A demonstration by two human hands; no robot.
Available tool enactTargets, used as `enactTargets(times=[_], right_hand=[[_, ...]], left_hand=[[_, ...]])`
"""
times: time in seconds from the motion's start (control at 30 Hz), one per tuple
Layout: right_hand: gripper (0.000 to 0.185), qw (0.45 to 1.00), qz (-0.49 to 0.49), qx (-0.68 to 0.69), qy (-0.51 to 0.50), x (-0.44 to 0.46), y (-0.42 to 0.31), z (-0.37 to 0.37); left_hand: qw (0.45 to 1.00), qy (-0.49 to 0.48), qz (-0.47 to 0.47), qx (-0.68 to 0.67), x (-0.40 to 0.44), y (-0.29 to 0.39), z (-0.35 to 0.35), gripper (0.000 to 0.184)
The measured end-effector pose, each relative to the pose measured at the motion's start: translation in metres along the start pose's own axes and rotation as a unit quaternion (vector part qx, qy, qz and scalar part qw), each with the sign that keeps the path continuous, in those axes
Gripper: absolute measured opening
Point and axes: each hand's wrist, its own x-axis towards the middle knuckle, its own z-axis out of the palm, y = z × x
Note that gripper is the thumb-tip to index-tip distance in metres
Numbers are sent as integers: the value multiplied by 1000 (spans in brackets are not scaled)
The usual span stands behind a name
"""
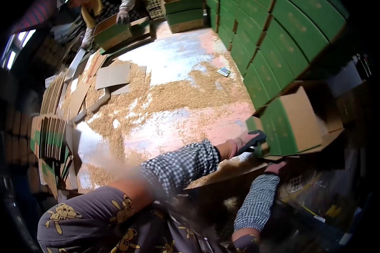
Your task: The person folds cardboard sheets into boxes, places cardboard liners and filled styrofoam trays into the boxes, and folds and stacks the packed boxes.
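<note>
A green cardboard box lies tilted at the right edge of the work surface, with its brown inner flaps spread open. My left hand, in a pink and dark work glove, reaches across to its near left corner, the fingers curled round the end flap. Under the box's lower edge, my right hand grips the bottom flaps, and most of its fingers are hidden beneath the cardboard. Both forearms wear checkered sleeves.
Green boxes stand stacked along the right. Brown shavings-like bits and loose cardboard sheets cover parts of the table. Folded cartons stand at left. A co-worker's gloved hand rests at another box.
</note>
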Motion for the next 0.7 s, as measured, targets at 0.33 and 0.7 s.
enactTargets(times=[0.33, 0.7], right_hand=[[49, 433, -398, -633, -503, -246, 175, 124], [78, 338, -417, -794, -285, -118, 273, 303]], left_hand=[[781, 233, 272, 512, -223, -110, -114, 77], [700, 110, 279, 649, -200, -129, -187, 57]])
